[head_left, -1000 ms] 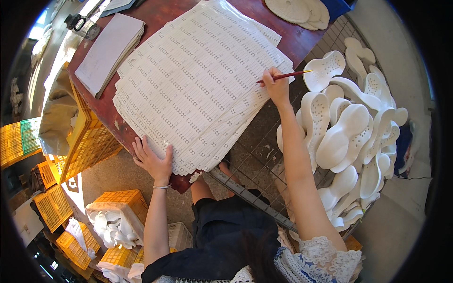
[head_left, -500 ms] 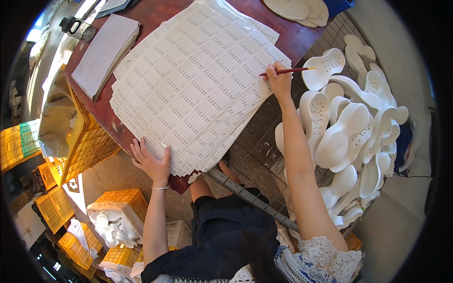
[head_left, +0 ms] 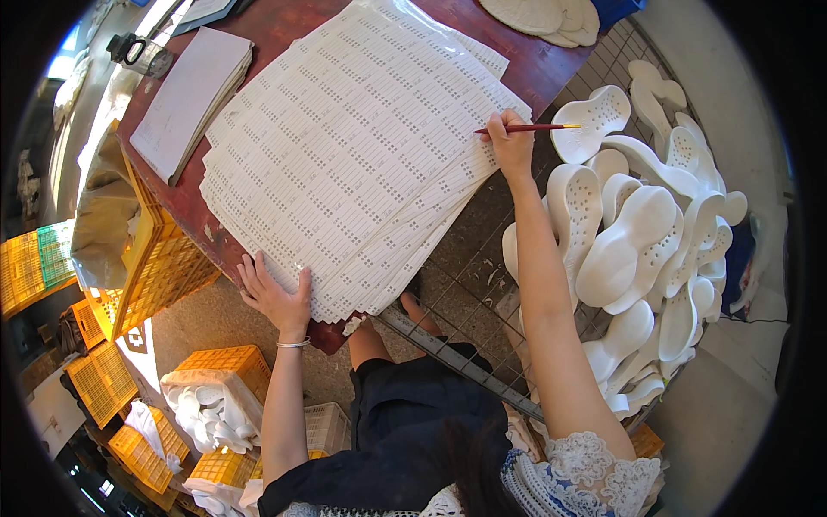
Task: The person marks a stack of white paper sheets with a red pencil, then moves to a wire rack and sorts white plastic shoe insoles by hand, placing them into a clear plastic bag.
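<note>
A fanned stack of large white printed sheets (head_left: 353, 155) covers most of a dark red table (head_left: 284, 26). My left hand (head_left: 274, 293) lies flat with spread fingers on the stack's near corner at the table edge. My right hand (head_left: 510, 142) rests on the stack's right edge and holds a thin red pencil (head_left: 530, 128) that points right, over the gap beside the table.
A wire rack (head_left: 482, 284) on the right holds several white foam shoe soles (head_left: 637, 241). A smaller paper stack (head_left: 189, 99) lies at the table's left end. Flat insoles (head_left: 551, 17) lie at the far edge. Yellow crates (head_left: 164, 258) stand on the floor at the left, one holding white parts (head_left: 211, 405).
Both hands stay on the sheet stack. My right hand with the pencil has shifted slightly toward the stack's right edge; my left hand keeps its place at the near corner.
</note>
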Available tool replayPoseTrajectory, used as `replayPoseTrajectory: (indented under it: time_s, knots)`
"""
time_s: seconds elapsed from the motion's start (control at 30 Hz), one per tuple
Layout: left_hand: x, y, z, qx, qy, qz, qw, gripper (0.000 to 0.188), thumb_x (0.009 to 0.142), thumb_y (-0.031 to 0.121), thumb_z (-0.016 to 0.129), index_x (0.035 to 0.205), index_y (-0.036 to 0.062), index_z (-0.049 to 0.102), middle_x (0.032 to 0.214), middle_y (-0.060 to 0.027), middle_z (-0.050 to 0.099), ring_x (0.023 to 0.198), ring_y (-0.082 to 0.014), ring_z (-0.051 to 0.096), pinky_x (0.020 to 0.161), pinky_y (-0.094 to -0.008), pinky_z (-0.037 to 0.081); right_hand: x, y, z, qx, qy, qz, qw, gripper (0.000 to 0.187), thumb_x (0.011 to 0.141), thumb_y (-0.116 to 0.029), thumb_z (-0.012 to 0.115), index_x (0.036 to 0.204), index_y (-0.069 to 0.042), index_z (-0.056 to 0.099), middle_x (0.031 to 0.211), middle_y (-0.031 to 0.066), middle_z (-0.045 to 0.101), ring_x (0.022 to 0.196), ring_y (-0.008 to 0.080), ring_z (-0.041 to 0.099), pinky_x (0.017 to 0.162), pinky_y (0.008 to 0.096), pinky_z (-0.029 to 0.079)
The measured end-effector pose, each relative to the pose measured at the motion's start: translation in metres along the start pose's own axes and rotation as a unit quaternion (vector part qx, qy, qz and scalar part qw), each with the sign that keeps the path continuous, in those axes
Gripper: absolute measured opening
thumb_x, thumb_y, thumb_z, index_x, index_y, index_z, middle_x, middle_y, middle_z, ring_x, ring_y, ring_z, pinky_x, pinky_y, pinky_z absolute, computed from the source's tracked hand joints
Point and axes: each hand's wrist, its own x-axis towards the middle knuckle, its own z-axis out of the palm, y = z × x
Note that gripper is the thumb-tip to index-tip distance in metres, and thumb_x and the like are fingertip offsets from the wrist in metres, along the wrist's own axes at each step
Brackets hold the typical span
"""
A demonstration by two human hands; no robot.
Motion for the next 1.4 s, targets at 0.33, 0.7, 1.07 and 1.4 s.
replayPoseTrajectory:
  time_s: [0.33, 0.7, 1.07, 1.4]
  knots:
    - [0.000, 0.000, 0.000, -0.006, 0.007, 0.007, 1.000, 0.093, 0.077, 0.060, 0.065, 0.146, 0.0085, 0.032, 0.154, -0.0163, 0.027, 0.146, -0.0341, 0.014, 0.112, -0.0608, 0.005, 0.003, -0.004, -0.003, -0.033, 0.001, -0.004, 0.999, 0.027, 0.088, -0.013, 0.057, 0.064, -0.002, 0.050, 0.055, 0.0040, 0.059, 0.052, 0.0098, 0.062, 0.050, 0.0252, 0.047]
    - [0.000, -0.001, 0.000, -0.007, 0.011, 0.012, 1.000, 0.092, 0.076, 0.058, 0.067, 0.146, 0.0078, 0.033, 0.154, -0.0162, 0.027, 0.146, -0.0337, 0.015, 0.112, -0.0594, 0.006, 0.029, 0.016, -0.019, 0.037, 0.008, 0.052, 0.998, 0.026, 0.090, -0.017, 0.056, 0.069, -0.001, 0.056, 0.060, 0.0039, 0.063, 0.055, 0.0079, 0.056, 0.056, 0.0242, 0.044]
    - [0.001, 0.000, -0.001, 0.000, 0.006, 0.006, 1.000, 0.092, 0.076, 0.057, 0.067, 0.146, 0.0077, 0.033, 0.154, -0.0152, 0.027, 0.146, -0.0331, 0.015, 0.113, -0.0580, 0.006, 0.025, 0.006, -0.018, -0.001, 0.011, 0.051, 0.999, 0.026, 0.091, -0.013, 0.053, 0.066, -0.004, 0.052, 0.059, 0.0010, 0.059, 0.055, 0.0067, 0.051, 0.056, 0.0227, 0.043]
    - [0.000, 0.001, -0.002, -0.009, 0.007, 0.008, 1.000, 0.090, 0.077, 0.056, 0.066, 0.145, 0.0074, 0.034, 0.154, -0.0153, 0.027, 0.146, -0.0334, 0.016, 0.113, -0.0575, 0.006, 0.026, 0.016, -0.019, 0.053, 0.029, 0.040, 0.997, 0.024, 0.089, -0.014, 0.057, 0.068, -0.003, 0.054, 0.059, 0.0021, 0.060, 0.054, 0.0068, 0.055, 0.055, 0.0229, 0.044]
